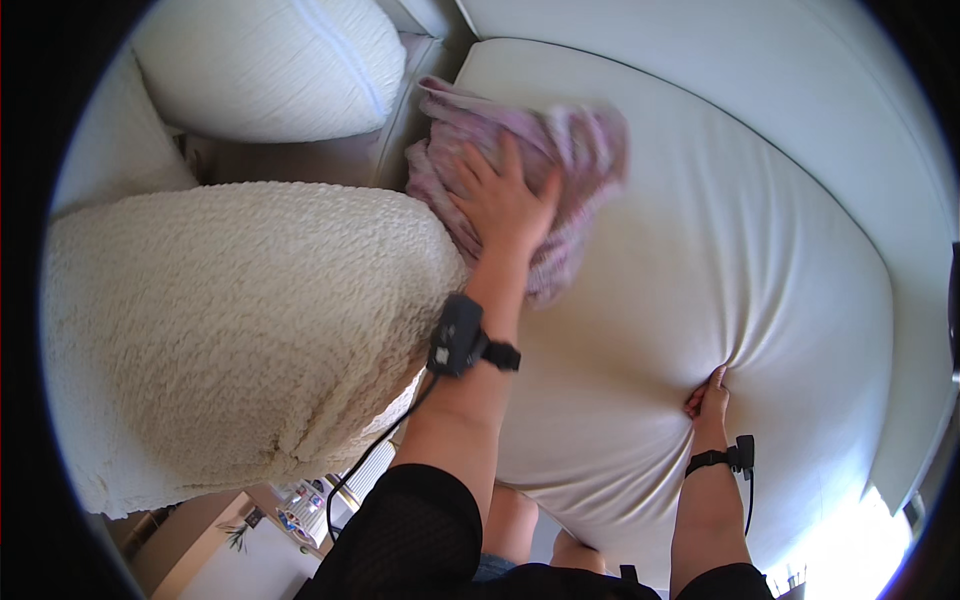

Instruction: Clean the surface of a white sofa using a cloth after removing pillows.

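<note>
A crumpled pink-and-white cloth (577,157) lies on the pale leather sofa seat (622,300), near its far left corner. My left hand (506,210) rests palm down on this cloth, fingers spread, without closing around it. Parts of the cloth are blurred. To the right, my right hand (709,397) presses into the seat with its fingers curled. Creases in the leather run outward from that hand, and I see nothing held in it.
A fluffy cream cushion (247,322) bulges up beside my left forearm. Behind it sit a white textured pillow (277,67) and another pale cushion (112,135). The sofa backrest (720,37) curves along the far and right sides. A cable (375,442) trails from my left wrist device (455,335).
</note>
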Demonstrator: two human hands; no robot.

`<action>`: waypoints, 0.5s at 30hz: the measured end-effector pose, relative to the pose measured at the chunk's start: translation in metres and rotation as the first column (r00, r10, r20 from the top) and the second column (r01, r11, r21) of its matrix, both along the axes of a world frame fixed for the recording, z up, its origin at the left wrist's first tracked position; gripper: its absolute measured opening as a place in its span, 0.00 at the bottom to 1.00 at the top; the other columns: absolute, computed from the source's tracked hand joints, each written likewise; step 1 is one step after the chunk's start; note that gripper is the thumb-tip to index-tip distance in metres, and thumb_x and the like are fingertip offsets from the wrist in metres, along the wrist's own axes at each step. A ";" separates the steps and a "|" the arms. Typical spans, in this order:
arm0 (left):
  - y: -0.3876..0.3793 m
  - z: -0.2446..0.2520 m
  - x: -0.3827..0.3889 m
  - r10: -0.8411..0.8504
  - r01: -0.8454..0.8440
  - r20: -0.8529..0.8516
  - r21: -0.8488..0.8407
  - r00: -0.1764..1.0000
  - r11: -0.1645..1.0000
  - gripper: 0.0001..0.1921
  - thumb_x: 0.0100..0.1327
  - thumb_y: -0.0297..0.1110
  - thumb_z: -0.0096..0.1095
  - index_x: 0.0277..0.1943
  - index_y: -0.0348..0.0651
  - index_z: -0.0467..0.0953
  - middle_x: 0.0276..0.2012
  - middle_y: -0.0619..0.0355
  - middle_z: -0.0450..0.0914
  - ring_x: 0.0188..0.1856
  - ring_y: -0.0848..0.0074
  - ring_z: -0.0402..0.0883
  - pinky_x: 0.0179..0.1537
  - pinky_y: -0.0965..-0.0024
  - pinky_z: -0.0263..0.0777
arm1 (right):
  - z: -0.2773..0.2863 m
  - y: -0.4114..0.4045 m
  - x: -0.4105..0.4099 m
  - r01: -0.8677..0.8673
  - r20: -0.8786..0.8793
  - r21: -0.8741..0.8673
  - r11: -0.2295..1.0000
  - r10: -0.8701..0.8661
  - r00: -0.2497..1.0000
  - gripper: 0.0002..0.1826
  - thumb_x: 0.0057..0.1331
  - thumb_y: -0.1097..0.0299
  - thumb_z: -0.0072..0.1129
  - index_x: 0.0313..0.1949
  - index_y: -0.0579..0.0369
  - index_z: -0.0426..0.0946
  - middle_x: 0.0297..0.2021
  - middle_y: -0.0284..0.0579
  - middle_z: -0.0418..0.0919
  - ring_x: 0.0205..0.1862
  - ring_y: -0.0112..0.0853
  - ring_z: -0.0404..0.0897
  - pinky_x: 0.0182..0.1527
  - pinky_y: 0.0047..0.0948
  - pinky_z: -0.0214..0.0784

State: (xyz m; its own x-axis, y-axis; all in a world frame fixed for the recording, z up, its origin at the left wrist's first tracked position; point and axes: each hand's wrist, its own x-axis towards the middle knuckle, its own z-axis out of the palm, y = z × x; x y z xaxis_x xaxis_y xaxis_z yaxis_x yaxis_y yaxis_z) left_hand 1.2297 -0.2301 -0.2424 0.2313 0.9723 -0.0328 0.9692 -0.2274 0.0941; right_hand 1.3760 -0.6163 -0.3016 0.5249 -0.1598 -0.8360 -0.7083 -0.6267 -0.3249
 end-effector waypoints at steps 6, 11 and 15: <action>-0.063 0.025 -0.051 -0.205 0.225 0.160 -0.115 0.966 0.968 0.40 0.50 0.56 0.58 0.63 0.49 0.54 0.63 0.33 0.43 0.64 0.40 0.42 0.56 0.38 0.48 | 0.000 0.005 -0.001 -0.048 -0.032 0.030 0.998 0.049 0.998 0.36 0.58 0.32 0.38 0.09 0.54 0.60 0.04 0.43 0.60 0.04 0.34 0.61 0.07 0.30 0.57; -0.134 0.016 -0.108 -0.318 0.377 0.262 -0.222 0.911 0.899 0.43 0.44 0.53 0.64 0.62 0.47 0.56 0.62 0.32 0.43 0.63 0.39 0.45 0.58 0.44 0.51 | -0.001 -0.009 0.008 -0.027 -0.020 0.006 1.000 0.027 0.999 0.36 0.58 0.32 0.38 0.09 0.53 0.60 0.03 0.42 0.60 0.04 0.34 0.61 0.06 0.29 0.57; -0.099 0.019 -0.138 -0.446 0.521 0.286 -0.304 0.848 0.797 0.44 0.42 0.52 0.66 0.62 0.47 0.57 0.63 0.31 0.42 0.63 0.40 0.46 0.59 0.48 0.50 | -0.005 -0.006 0.000 0.024 -0.037 0.046 0.999 -0.022 0.999 0.36 0.59 0.33 0.37 0.09 0.52 0.59 0.03 0.42 0.60 0.03 0.33 0.62 0.06 0.28 0.56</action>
